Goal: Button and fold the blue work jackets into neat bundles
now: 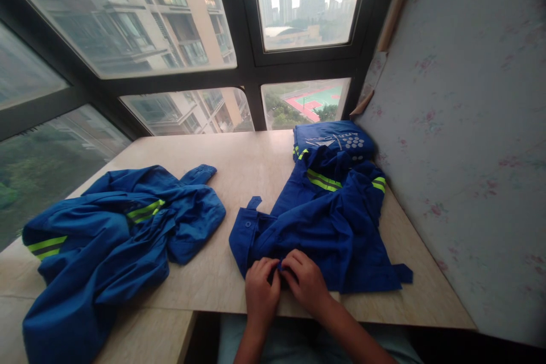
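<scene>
Left hand (261, 291) and right hand (309, 283), fingers curled, pinch the blue work jacket (318, 233) at its near edge; likely handling a small part, detail unclear. Next move calls for fine fingertip control.

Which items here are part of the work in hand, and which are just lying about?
In the work:
- left hand and right hand, fingers at the near edge
- blue jacket under them

Lying about, apparently:
- crumpled blue garment, left
- folded blue bundle with white print, behind the jacket
</scene>
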`<action>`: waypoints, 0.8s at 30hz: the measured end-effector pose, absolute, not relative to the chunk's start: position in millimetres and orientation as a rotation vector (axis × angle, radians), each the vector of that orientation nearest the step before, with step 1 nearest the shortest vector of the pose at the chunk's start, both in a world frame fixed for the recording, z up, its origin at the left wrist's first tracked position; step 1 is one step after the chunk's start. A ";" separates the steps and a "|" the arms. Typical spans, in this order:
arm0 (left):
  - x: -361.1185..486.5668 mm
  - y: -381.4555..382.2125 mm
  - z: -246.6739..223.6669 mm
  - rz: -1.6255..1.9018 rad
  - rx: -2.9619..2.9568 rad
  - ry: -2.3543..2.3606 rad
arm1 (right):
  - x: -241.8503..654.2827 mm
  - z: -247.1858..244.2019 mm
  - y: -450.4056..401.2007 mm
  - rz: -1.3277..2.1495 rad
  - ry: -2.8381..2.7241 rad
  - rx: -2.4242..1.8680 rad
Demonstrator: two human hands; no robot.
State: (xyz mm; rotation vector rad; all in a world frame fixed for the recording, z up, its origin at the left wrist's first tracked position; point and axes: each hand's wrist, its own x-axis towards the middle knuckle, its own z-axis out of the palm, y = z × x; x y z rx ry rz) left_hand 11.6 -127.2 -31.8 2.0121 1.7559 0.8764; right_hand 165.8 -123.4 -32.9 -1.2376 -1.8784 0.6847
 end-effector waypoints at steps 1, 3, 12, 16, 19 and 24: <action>11.7 -127.3 -31.6 0.881 2.016 1.752 | 165.7 -34.3 -123.4 0.681 -1.882 -1.218; 12.3 -127.3 -30.7 0.877 2.027 1.740 | 165.3 -36.6 -123.3 0.683 -1.887 -1.180; 12.0 -125.0 -27.3 0.848 2.062 1.670 | 152.6 -34.7 -119.0 0.671 -1.742 -1.414; 10.4 -124.7 -28.9 0.863 2.030 1.661 | 150.0 -34.9 -119.4 0.587 -1.735 -1.471; 10.3 -125.2 -29.1 0.883 2.024 1.669 | 151.3 -35.8 -120.6 0.512 -1.747 -1.506; 8.8 -126.2 -27.9 0.912 1.991 1.620 | 154.2 -33.8 -122.9 0.445 -1.808 -1.510</action>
